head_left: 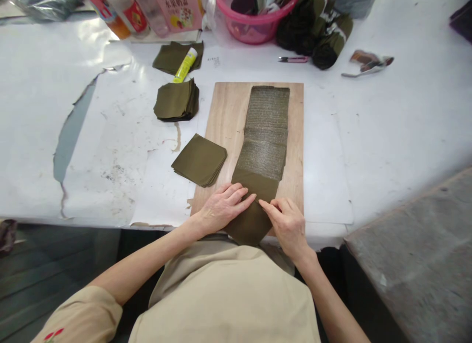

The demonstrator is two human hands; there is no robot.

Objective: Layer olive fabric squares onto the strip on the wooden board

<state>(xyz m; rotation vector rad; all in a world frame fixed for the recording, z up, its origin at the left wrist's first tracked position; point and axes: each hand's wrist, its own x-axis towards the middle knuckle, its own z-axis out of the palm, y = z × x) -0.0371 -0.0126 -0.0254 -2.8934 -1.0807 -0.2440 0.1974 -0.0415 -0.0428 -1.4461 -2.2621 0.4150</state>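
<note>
A long olive-green strip (266, 111) lies along the wooden board (226, 104), its upper part ribbed with a whitish sheen. Near the board's front edge, a smooth olive fabric piece (249, 225) meets the strip's lower end and reaches toward my lap. My left hand (230, 205) rests on the fabric with fingers stretched out. Fingertips of my right hand (285, 217) pinch at the fabric close to the left fingertips, its other fingers curled. A stack of olive fabric squares (199, 160) overlaps the board's left edge.
Farther back left are another fabric stack (175, 101) and a yellow glue stick (185, 65) on more squares. A pink basket (254, 25), dark yarn bundles (320, 33), a pen (293, 59) and small scissors-like tool (368, 66) lie behind. Bottles (132, 13) stand at back left.
</note>
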